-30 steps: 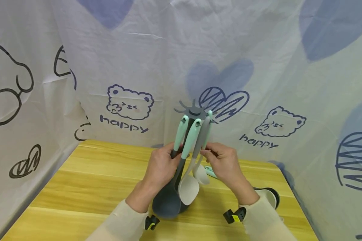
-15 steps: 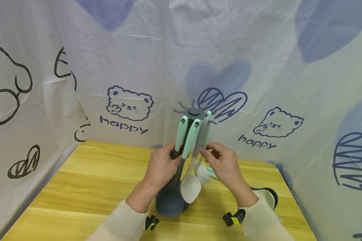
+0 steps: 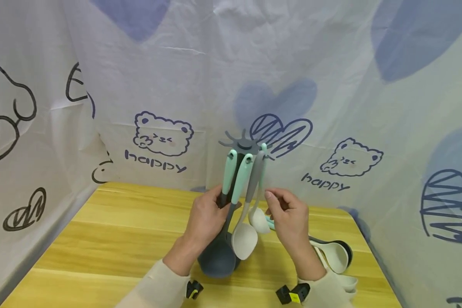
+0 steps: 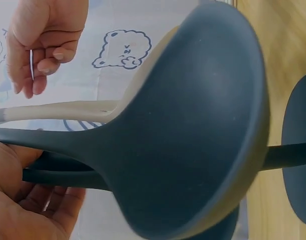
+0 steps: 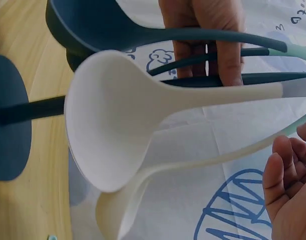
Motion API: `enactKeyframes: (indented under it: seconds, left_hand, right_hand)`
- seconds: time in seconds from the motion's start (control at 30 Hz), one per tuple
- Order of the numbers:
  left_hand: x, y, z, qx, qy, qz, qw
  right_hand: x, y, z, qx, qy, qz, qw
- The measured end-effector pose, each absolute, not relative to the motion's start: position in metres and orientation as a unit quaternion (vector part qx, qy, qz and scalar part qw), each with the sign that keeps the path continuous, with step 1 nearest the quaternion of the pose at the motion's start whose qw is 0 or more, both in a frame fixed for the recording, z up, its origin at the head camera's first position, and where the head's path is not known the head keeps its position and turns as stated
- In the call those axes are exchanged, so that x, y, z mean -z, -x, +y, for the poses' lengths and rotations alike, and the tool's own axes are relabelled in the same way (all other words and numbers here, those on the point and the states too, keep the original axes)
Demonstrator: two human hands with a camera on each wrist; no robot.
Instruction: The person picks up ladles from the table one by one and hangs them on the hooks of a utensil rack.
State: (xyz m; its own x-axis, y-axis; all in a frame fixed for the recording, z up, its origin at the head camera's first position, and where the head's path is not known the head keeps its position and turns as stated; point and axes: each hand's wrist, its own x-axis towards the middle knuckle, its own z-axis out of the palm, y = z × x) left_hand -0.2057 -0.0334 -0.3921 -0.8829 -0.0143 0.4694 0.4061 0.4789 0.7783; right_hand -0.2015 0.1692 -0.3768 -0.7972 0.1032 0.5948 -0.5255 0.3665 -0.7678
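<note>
A dark utensil stand with a ring of hooks on top stands upright, its round base on the table. My left hand grips the stand's pole. On the hooks hang a dark ladle with a mint handle, a white ladle with a grey handle and a white ladle with a mint handle at the right. Another mint-handled utensil hangs at the left, its lower end hidden. My right hand holds nothing; its fingers are loosely bent just right of the ladle handles.
On the wooden table, a white ladle lies over a dark utensil at the right. White rounded utensil heads show nearer the sleeve. Mint handles lie behind my right hand. A printed cloth hangs behind.
My right hand has let go of the mint-handled white ladle and moved slightly right. The hanging ladles have swung a little to the right. My left hand keeps its grip.
</note>
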Motion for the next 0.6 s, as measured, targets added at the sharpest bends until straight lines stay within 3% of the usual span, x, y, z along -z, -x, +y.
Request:
enactKeyframes:
  seconds: [0.3, 0.6]
  left_hand:
    - [0.397, 0.210, -0.036, 0.486, 0.140, -0.828, 0.243]
    - [0.394, 0.217, -0.048, 0.481, 0.181, -0.830, 0.214]
  right_hand:
    - [0.386, 0.197, 0.164, -0.575, -0.129, -0.753, 0.293]
    - [0.390, 0.192, 0.164, -0.581, -0.110, -0.752, 0.292]
